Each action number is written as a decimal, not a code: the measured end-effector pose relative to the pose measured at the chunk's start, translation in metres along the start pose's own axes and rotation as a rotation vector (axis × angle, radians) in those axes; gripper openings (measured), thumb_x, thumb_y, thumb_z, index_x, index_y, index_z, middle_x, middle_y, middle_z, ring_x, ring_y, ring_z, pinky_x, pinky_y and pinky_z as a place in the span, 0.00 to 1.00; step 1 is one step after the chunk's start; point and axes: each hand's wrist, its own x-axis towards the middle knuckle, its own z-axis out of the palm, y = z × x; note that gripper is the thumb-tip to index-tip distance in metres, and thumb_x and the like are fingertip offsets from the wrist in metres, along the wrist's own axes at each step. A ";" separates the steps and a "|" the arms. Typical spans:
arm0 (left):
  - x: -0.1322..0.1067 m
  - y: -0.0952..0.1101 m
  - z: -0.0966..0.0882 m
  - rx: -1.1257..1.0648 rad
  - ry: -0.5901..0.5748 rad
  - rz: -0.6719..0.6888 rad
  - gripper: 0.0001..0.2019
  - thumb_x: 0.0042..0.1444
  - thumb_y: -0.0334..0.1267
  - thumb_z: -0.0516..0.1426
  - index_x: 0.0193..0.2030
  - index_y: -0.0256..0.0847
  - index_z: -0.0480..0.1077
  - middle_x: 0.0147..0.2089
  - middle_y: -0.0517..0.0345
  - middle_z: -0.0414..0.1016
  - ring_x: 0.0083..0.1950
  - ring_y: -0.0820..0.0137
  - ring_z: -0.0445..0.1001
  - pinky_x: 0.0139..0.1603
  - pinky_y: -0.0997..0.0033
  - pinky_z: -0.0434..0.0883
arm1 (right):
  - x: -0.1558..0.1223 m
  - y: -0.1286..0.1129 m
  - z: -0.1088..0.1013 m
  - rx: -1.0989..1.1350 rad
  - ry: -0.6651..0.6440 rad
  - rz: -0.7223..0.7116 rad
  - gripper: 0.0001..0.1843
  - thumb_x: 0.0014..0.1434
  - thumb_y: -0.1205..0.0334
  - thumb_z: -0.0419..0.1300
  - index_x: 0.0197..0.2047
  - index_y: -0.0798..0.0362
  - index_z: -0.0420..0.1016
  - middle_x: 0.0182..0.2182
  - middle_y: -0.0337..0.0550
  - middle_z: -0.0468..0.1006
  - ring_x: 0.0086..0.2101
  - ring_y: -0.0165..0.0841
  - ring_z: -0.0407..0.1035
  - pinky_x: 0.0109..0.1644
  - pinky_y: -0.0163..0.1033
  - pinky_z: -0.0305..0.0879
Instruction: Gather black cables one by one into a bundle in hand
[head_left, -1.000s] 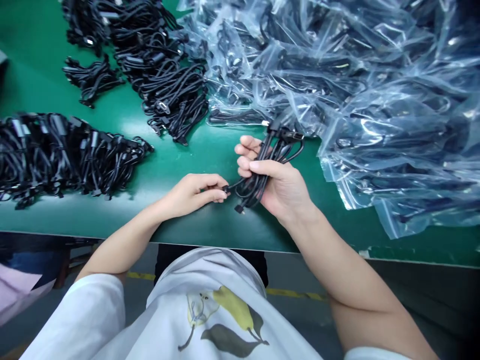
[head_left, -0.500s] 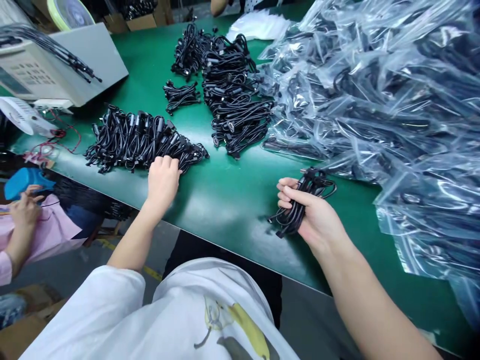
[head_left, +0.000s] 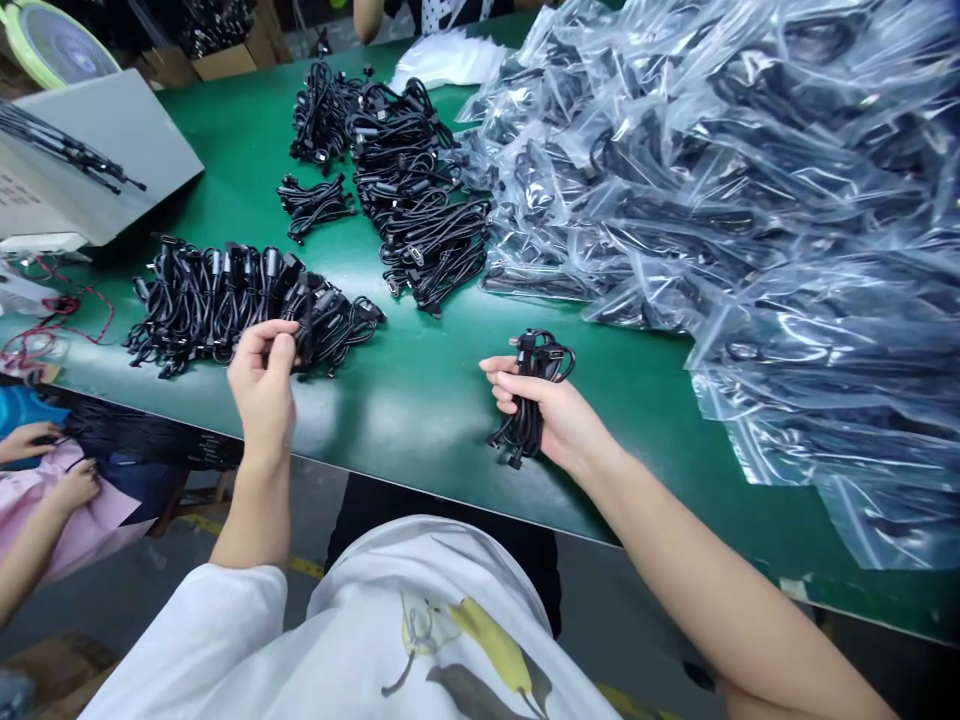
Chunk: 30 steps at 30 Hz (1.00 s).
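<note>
My left hand (head_left: 262, 385) is lifted just above the near edge of the green table top (head_left: 420, 410), thumb and fingers pressed together on a black plugged cable (head_left: 306, 322) at the right end of a long row of black coiled cables (head_left: 199, 300). That row runs close along the table's near edge on its left side.

My right hand (head_left: 561, 422) is wrapped tightly round a bundle of black coiled cables (head_left: 534, 385), held upright over the middle of the table, its loose plug ends hanging near the near edge.

Between my two hands the table is bare green, the widest open room there is. Past my right hand, a heap of clear plastic bags with cables inside (head_left: 750, 200) covers the table's right side to the near edge. A tall pile of black cables (head_left: 412, 200) sits mid-table further back, and a pale grey box (head_left: 105, 150) is at the far left corner.
</note>
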 end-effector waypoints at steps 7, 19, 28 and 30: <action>-0.040 0.023 0.081 -0.623 -0.385 -0.573 0.24 0.44 0.43 0.72 0.46 0.40 0.70 0.36 0.61 0.73 0.30 0.80 0.70 0.33 0.80 0.70 | -0.002 0.006 0.005 -0.048 -0.115 -0.021 0.19 0.47 0.55 0.75 0.42 0.51 0.85 0.43 0.46 0.85 0.39 0.32 0.77 0.44 0.36 0.73; -0.011 0.052 0.129 -0.115 -0.742 0.087 0.10 0.62 0.46 0.60 0.40 0.40 0.74 0.40 0.55 0.78 0.45 0.67 0.76 0.52 0.67 0.72 | -0.010 -0.007 -0.003 0.022 -0.099 -0.230 0.18 0.50 0.50 0.75 0.42 0.49 0.84 0.37 0.40 0.85 0.38 0.35 0.79 0.52 0.45 0.75; -0.010 0.040 0.135 -0.441 -0.826 -0.218 0.18 0.49 0.48 0.71 0.36 0.40 0.70 0.33 0.61 0.75 0.32 0.74 0.74 0.35 0.74 0.72 | -0.009 0.001 -0.006 -0.209 -0.182 -0.020 0.16 0.52 0.51 0.73 0.31 0.55 0.78 0.27 0.39 0.81 0.27 0.27 0.73 0.35 0.35 0.70; -0.010 0.041 0.133 -0.474 -0.815 -0.280 0.19 0.46 0.46 0.73 0.34 0.39 0.70 0.31 0.62 0.74 0.30 0.76 0.72 0.33 0.75 0.70 | -0.008 0.003 -0.004 -0.140 -0.207 0.009 0.15 0.53 0.51 0.73 0.33 0.55 0.79 0.27 0.38 0.81 0.26 0.27 0.72 0.34 0.34 0.69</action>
